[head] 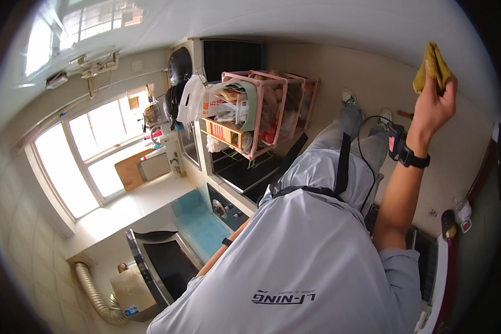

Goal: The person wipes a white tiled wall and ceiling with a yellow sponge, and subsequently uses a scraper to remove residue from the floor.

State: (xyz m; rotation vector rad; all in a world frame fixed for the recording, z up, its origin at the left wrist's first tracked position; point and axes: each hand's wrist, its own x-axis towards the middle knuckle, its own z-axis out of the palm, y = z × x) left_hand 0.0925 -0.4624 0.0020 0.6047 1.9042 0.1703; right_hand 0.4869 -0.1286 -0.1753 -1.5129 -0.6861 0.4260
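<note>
My right hand (436, 104) is raised at the upper right, with a folded yellow cloth (431, 69) pinched between its fingers. The cloth is in front of a smooth pale surface; whether they touch cannot be told. A black strap with a small device (396, 144) is around the right wrist. My left forearm shows at the lower left of my torso with a dark band (226, 242) on it; the left hand is out of view behind my shirt. Before me, left of my legs, stands a pink-framed rack (259, 112) filled with bagged produce, papers and a white plastic bag (192, 98).
A gas hob (223, 208), a range hood (167, 259) and a silver duct (94, 292) are at the left. A cutting board (129, 171) leans by the window. Pans (179, 67) hang beyond the rack. Bottles (449, 225) stand at the right edge.
</note>
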